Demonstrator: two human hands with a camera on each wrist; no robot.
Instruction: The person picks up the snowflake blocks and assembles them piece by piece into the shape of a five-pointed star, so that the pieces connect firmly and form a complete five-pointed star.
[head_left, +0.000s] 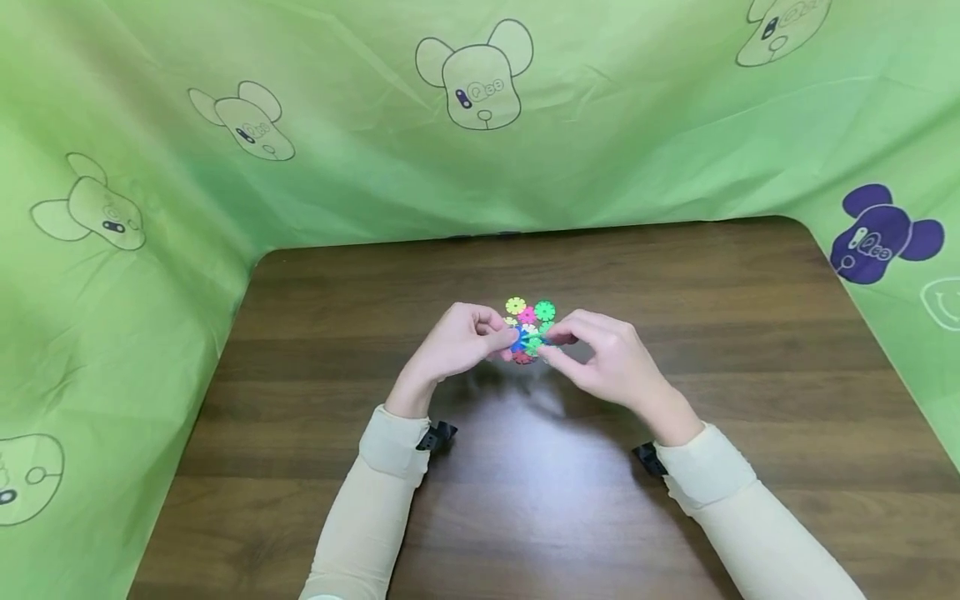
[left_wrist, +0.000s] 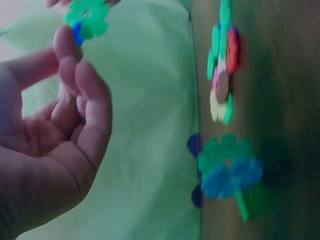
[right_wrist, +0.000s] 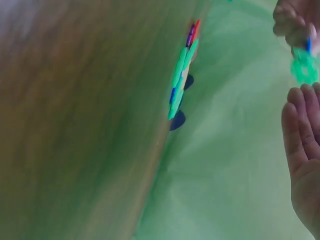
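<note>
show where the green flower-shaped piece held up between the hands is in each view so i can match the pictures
Head: green piece just below and right of centre, between left hand and right hand.
Left wrist: green piece at the top, left of centre.
Right wrist: green piece at the right edge, upper half.
Shared landmark: the green cloth behind the table.

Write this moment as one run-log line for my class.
left hand: pinches blue piece | right hand: at green disc, grip unclear | green disc: touching blue piece | table: more coloured discs
</note>
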